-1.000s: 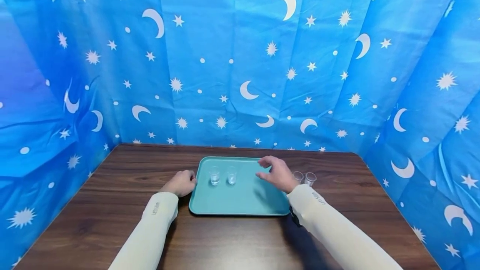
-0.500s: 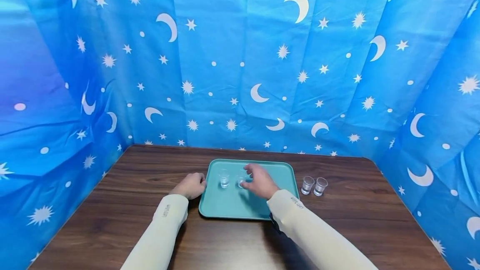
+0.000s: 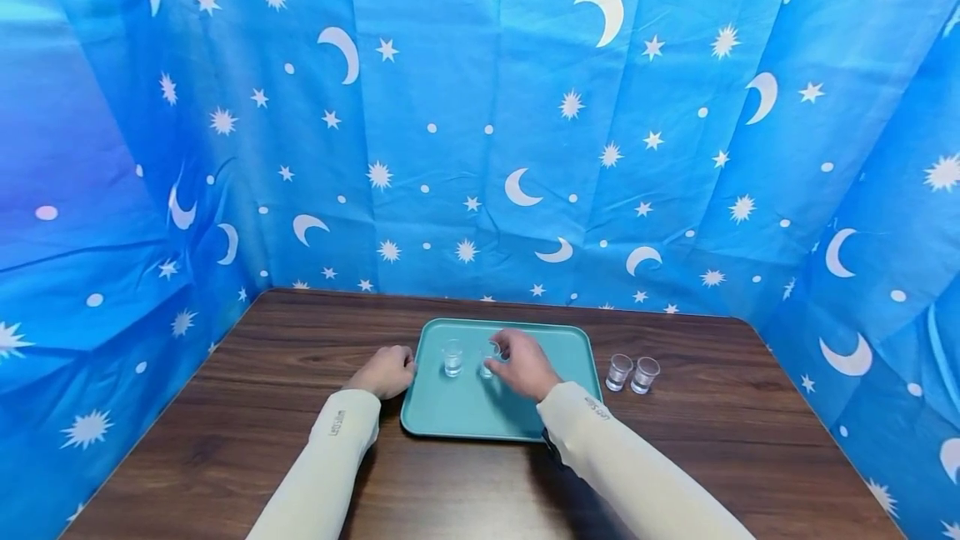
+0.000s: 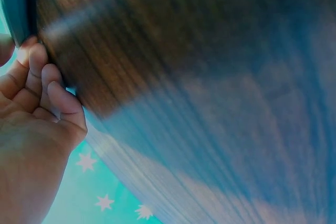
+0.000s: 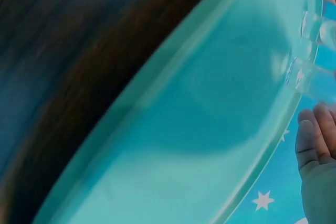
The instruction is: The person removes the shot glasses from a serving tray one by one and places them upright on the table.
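Two small clear shot glasses stand upright on a turquoise tray (image 3: 457, 417) in the head view. My right hand (image 3: 522, 365) is over the tray, thumb and index finger curled around the right-hand shot glass (image 3: 487, 367), which the fingers partly cover. The other shot glass (image 3: 453, 361) is just left of it. In the right wrist view, loosely bent fingers (image 5: 317, 135) show beside the near glass (image 5: 310, 80). At the tray's left edge, my left hand (image 3: 386, 372) has its fingers curled; the left wrist view shows thumb and fingers pinching the tray's rim (image 4: 23, 9).
Two more shot glasses, one (image 3: 618, 372) and another (image 3: 644, 375), stand side by side on the brown wooden table (image 3: 720, 440), right of the tray. Blue cloth (image 3: 420, 107) with moons and stars hangs behind the table and along both sides.
My right hand has moved left across the tray to the right-hand shot glass, and its fingers have drawn in around it. The left hand stays at the tray's edge. The head view has shifted slightly.
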Demonstrator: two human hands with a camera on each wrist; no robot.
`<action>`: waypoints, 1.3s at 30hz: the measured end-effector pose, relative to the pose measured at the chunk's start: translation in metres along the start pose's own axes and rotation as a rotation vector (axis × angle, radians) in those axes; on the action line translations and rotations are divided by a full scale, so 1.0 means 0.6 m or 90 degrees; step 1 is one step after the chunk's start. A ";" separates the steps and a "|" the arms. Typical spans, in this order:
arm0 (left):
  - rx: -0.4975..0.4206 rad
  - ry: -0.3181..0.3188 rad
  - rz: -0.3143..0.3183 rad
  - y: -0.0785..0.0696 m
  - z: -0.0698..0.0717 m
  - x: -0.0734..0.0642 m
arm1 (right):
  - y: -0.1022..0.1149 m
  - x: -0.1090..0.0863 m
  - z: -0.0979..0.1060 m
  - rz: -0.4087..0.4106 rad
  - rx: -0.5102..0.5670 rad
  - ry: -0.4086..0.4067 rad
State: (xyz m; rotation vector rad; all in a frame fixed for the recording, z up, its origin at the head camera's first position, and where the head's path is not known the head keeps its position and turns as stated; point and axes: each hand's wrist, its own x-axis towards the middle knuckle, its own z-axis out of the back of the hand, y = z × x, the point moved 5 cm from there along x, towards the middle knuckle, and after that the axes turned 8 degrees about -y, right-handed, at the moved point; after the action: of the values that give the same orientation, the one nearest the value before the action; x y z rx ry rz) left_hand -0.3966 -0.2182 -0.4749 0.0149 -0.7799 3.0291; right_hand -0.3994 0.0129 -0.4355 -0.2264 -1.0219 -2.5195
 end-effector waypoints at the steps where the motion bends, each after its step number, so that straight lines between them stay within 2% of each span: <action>1: -0.001 0.001 -0.001 -0.001 0.000 -0.001 | -0.002 -0.002 0.004 -0.001 0.005 -0.002; 5: -0.003 0.005 -0.002 -0.005 0.001 -0.002 | -0.007 -0.008 0.030 -0.007 0.020 -0.013; 18: -0.009 0.008 0.008 -0.005 -0.002 -0.005 | -0.053 -0.031 0.112 -0.008 -0.015 -0.082; 25: 0.005 0.008 0.006 -0.002 0.001 -0.004 | -0.074 -0.041 0.157 -0.045 -0.033 -0.103; 39: -0.005 0.018 -0.005 0.003 -0.003 -0.001 | -0.100 -0.062 0.249 -0.069 -0.061 -0.137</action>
State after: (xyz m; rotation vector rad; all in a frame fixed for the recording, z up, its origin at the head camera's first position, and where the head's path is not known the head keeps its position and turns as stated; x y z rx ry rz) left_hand -0.3964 -0.2191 -0.4775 -0.0260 -0.7880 3.0122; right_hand -0.3921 0.1671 -0.3771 -0.4931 -1.0174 -2.6903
